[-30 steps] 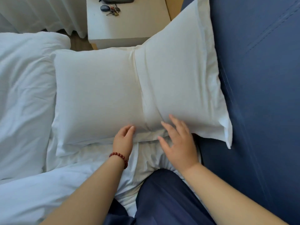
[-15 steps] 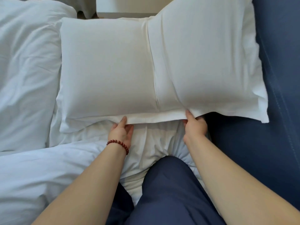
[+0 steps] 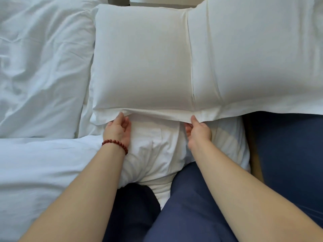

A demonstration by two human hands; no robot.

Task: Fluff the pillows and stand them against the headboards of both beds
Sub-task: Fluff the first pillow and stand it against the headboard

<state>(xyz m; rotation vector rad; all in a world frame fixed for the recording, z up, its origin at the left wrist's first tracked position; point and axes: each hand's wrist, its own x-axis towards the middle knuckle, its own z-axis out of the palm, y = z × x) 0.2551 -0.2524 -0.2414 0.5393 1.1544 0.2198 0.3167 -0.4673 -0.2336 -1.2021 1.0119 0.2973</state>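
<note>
View from above the head end of the bed. The white pillow (image 3: 143, 63) lies across the mattress at the head end. Its far edge is toward a pale piece of furniture (image 3: 157, 2) and its near edge faces the kneeling person. A vertical seam crosses the white cloth right of centre. The cloth beyond that seam rises toward the blue headboard (image 3: 288, 145) along the right side of the bed. Whether that part is a second pillow cannot be told.

A flat flange runs along the pillow's near edge, and both hands meet it there. The right hand (image 3: 198, 132) pinches the flange just below the seam, thumb on top and curled fingers tucked beneath the cloth. The left hand (image 3: 118, 130) sits further left along the same flange. Its thumb tip touches the hem where the cloth lifts in a small fold, and its fingers curl loosely below. Whether this hand has closed on the cloth cannot be told. A red bead bracelet (image 3: 116, 144) circles the left wrist.

A crumpled white cushion (image 3: 157, 154) lies under the hands, partly beneath the flange. It is pressed at its near edge by the person's knees in navy trousers (image 3: 183, 206). A rumpled white duvet (image 3: 43, 67) covers the left side of the bed and touches the pillow's left edge.
</note>
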